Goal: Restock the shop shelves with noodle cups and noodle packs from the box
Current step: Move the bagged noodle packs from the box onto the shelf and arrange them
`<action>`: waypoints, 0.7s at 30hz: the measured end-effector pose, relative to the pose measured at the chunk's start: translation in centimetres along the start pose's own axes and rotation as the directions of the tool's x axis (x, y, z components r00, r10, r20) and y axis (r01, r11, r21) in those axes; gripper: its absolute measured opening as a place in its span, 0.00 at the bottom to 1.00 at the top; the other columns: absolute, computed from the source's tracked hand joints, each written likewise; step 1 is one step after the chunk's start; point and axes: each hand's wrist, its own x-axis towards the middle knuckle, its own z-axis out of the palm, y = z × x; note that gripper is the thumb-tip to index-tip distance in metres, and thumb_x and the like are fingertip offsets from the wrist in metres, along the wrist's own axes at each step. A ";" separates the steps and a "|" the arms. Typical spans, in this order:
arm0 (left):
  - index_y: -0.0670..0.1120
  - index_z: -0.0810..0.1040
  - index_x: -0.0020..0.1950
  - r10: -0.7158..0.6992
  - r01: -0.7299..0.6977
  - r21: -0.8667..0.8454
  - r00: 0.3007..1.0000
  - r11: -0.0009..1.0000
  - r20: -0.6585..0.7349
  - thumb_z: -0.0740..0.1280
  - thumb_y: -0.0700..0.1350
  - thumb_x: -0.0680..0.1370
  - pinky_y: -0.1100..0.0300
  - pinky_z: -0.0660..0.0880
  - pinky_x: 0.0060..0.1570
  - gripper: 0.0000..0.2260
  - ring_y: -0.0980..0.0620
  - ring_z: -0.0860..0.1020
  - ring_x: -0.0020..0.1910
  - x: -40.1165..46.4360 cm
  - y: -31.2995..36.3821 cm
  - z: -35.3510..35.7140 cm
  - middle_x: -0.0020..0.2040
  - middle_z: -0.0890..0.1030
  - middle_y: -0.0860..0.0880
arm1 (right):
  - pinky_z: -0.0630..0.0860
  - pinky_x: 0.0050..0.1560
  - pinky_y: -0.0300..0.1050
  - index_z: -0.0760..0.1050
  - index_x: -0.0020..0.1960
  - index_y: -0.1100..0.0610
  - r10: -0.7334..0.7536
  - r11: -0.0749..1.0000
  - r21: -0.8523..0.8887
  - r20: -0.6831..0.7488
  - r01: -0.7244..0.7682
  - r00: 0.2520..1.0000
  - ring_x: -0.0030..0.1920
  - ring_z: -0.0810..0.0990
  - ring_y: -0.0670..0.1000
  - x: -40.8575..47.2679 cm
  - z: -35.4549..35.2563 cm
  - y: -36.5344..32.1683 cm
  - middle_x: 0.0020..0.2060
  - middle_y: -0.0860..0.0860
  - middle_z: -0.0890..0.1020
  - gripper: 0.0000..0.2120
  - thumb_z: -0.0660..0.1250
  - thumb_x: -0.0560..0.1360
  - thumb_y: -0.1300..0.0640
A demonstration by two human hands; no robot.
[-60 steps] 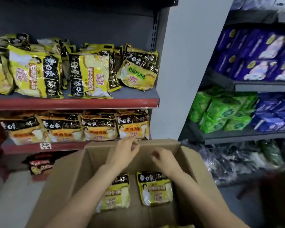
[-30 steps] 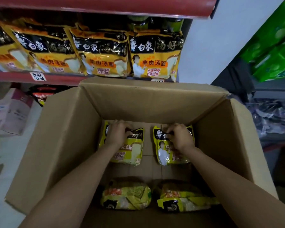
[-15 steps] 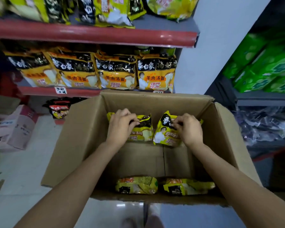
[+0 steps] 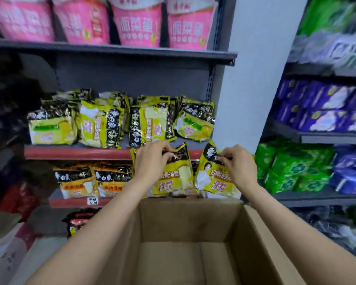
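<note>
My left hand grips the top edge of a yellow noodle pack, which hangs in front of the red shelf edge. My right hand pinches the top of a second yellow noodle pack just to the right. Both packs are held above the far rim of the open cardboard box. More yellow noodle packs lie on the shelf directly above my hands. The part of the box floor in view is bare.
Orange-labelled noodle packs fill the shelf below. Pink noodle cups stand on the top grey shelf. A white pillar splits this rack from a right-hand rack of green packets and purple packets.
Both hands have lifted a noodle pack each out of the box and up to the level of the red shelf edge. The view has tilted upward from the box to the shelves.
</note>
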 end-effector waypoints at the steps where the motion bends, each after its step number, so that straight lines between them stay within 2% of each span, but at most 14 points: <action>1: 0.53 0.75 0.42 -0.001 0.001 -0.003 1.000 1.000 -0.016 0.68 0.47 0.76 0.48 0.72 0.56 0.04 0.49 0.78 0.49 0.9 0.5 -0.5 0.45 0.82 0.53 | 0.74 0.40 0.51 0.82 0.44 0.56 -0.005 1.000 -0.004 -0.015 0.005 1.000 0.44 0.79 0.57 1.0 -0.4 -0.3 0.40 0.55 0.80 0.06 0.69 0.74 0.54; 4: 0.51 0.79 0.44 0.005 -0.004 0.023 0.997 1.000 -0.073 0.68 0.48 0.76 0.51 0.71 0.57 0.02 0.51 0.78 0.48 3.7 1.7 -1.5 0.46 0.82 0.53 | 0.69 0.35 0.45 0.82 0.41 0.55 0.000 1.000 -0.001 -0.053 -0.001 0.999 0.39 0.79 0.56 4.0 -1.2 -0.8 0.34 0.51 0.78 0.07 0.69 0.73 0.53; 8: 0.51 0.80 0.46 0.025 -0.014 0.072 0.986 0.997 -0.162 0.68 0.48 0.76 0.53 0.67 0.58 0.03 0.51 0.77 0.50 7.4 2.7 -1.8 0.45 0.83 0.54 | 0.66 0.35 0.43 0.82 0.42 0.54 -0.023 1.000 -0.011 -0.107 0.022 0.994 0.40 0.78 0.55 8.3 -1.1 -1.2 0.36 0.51 0.78 0.06 0.68 0.74 0.53; 15: 0.51 0.80 0.44 0.004 0.027 0.144 0.978 0.989 -0.210 0.68 0.47 0.76 0.52 0.67 0.56 0.02 0.52 0.78 0.48 12.3 2.0 -0.4 0.43 0.82 0.55 | 0.73 0.37 0.47 0.82 0.43 0.54 -0.088 0.992 -0.100 -0.159 0.073 0.983 0.42 0.79 0.57 16.1 1.4 -1.3 0.39 0.53 0.81 0.06 0.67 0.75 0.54; 19: 0.51 0.79 0.44 -0.010 0.055 0.191 0.973 0.980 -0.229 0.68 0.48 0.75 0.54 0.70 0.52 0.02 0.52 0.78 0.49 14.1 1.0 0.2 0.44 0.82 0.55 | 0.74 0.40 0.48 0.82 0.43 0.53 -0.065 0.998 -0.020 -0.185 0.063 0.981 0.44 0.80 0.57 19.4 4.3 -1.2 0.40 0.52 0.83 0.05 0.67 0.74 0.55; 21: 0.51 0.79 0.45 -0.011 0.056 0.181 0.971 0.982 -0.240 0.68 0.48 0.75 0.54 0.70 0.52 0.02 0.52 0.78 0.48 14.5 0.6 0.6 0.43 0.82 0.55 | 0.75 0.43 0.49 0.83 0.46 0.52 -0.094 0.995 0.011 -0.151 0.097 0.984 0.47 0.80 0.56 20.1 6.1 -1.2 0.43 0.51 0.83 0.05 0.67 0.74 0.56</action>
